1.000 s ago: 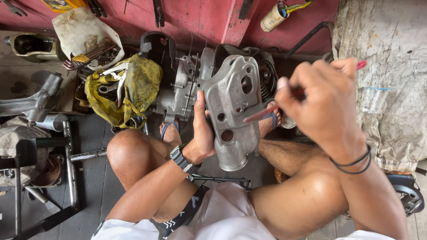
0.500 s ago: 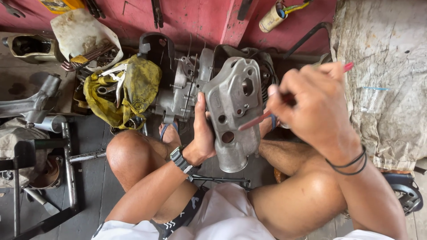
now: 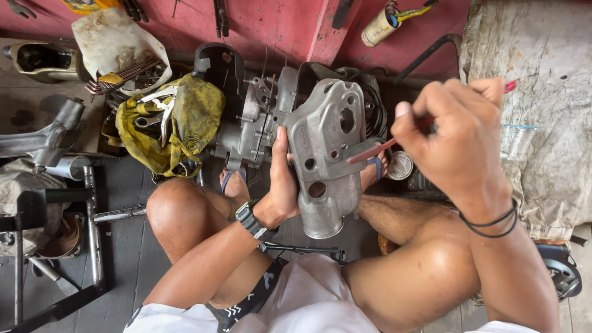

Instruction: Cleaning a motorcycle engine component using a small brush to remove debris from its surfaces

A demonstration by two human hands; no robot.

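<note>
Two hands: left hand (image 3: 285, 185) fingers clamped on grey engine cover (image 3: 327, 154); right hand (image 3: 459, 142) fingers pinched on red brush (image 3: 377, 148).

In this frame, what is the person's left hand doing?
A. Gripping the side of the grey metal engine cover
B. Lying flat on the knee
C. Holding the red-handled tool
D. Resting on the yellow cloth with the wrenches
A. The left hand is wrapped around the left edge of the grey metal engine cover, holding it upright, while the right hand holds the red-handled tool against the cover's face.
</note>
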